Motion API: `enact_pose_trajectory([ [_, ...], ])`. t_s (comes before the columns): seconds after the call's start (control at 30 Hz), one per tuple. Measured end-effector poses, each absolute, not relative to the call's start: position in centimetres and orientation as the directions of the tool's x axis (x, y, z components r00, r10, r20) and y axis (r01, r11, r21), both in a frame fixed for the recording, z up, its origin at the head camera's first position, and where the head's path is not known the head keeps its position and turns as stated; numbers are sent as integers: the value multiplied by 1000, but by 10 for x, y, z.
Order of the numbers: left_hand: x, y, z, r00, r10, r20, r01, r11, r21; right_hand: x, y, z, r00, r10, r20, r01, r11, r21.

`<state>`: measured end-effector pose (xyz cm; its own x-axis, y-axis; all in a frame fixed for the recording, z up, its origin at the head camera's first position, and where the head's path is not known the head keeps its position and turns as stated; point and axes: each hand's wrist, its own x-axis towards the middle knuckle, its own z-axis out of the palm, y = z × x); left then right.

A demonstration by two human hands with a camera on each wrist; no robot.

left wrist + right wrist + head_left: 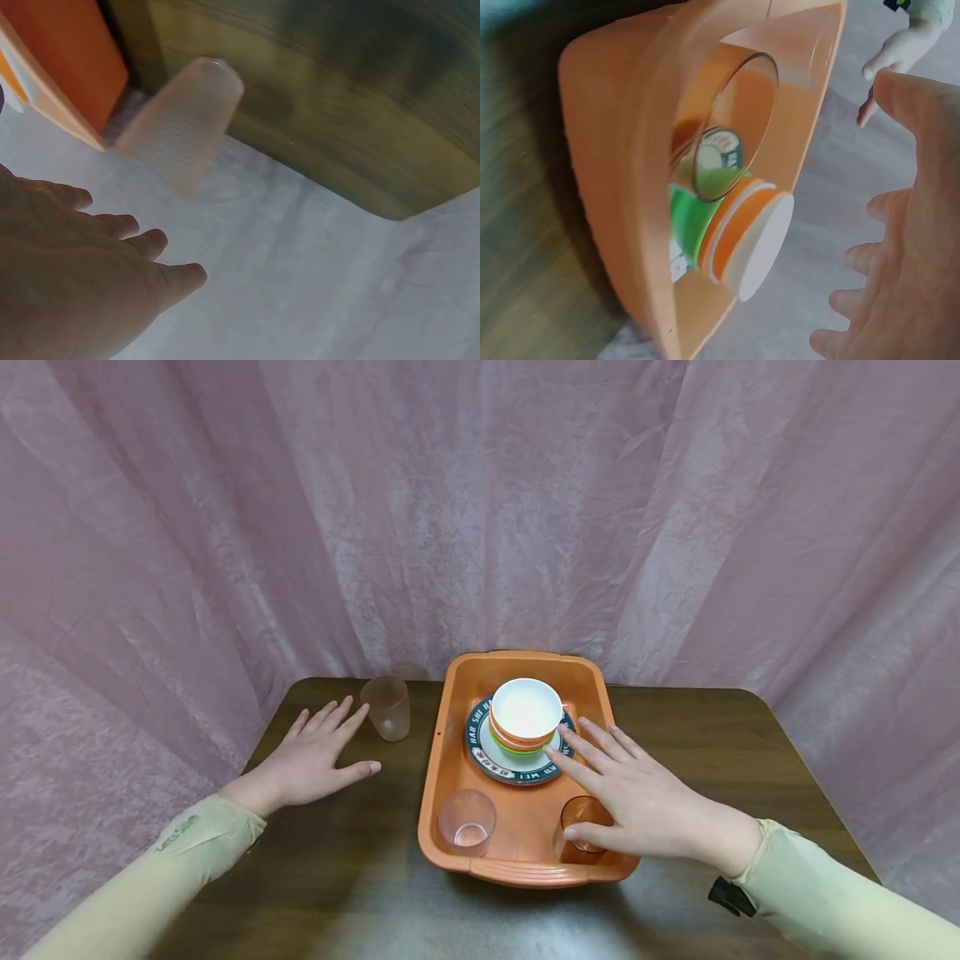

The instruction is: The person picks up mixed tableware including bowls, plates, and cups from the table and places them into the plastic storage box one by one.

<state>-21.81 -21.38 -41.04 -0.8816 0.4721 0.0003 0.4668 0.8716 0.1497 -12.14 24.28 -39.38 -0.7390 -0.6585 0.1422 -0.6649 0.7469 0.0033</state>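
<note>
My left hand [311, 760] hovers over the table's left side with fingers spread, holding nothing. Just beyond its fingertips a clear frosted plastic cup [390, 714] stands on the table, left of the orange basin. My right hand [637, 789], fingers also spread, is above the basin's right side and holds nothing. Inside the orange basin [431, 802] lies a plate [491, 767] with a dark green lettered rim. A stack of bowls [527, 710], white, orange and green, sits on it. Nearer me in the basin are a clear cup [467, 818] and a brownish glass [581, 814], partly hidden by my right thumb.
The dark wooden table [697, 743] has rounded far corners. Behind it hangs a pink velvety curtain [480, 510]. The basin's raised walls surround the dishes, and its far rim reaches close to the curtain.
</note>
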Motion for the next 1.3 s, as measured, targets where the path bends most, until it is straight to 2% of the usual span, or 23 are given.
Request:
enact_pose_trajectory([
  [0.4, -242, -223, -416, -899, 435, -47, 414, 880, 234, -147, 209, -387, -699, -699, 151, -707, 707, -1],
  [0.67, -258, -223, -422, -901, 425, -86, 360, 844, 398, -161, 194, -380, -700, -700, 142, -708, 706, -5],
  [0.83, -272, -223, -427, -909, 389, -153, 264, 817, 513, -167, 182, -379, -708, -696, 119, -702, 712, -17],
  [1.03, -284, -223, -438, -916, 343, -209, 164, 794, 585, -174, 167, -378, -704, -703, 99, -708, 706, -22],
  [1.3, -302, -221, -458, -927, 267, -261, -10, 682, 731, -184, 148, -382, -694, -717, 71, -719, 694, -16],
])
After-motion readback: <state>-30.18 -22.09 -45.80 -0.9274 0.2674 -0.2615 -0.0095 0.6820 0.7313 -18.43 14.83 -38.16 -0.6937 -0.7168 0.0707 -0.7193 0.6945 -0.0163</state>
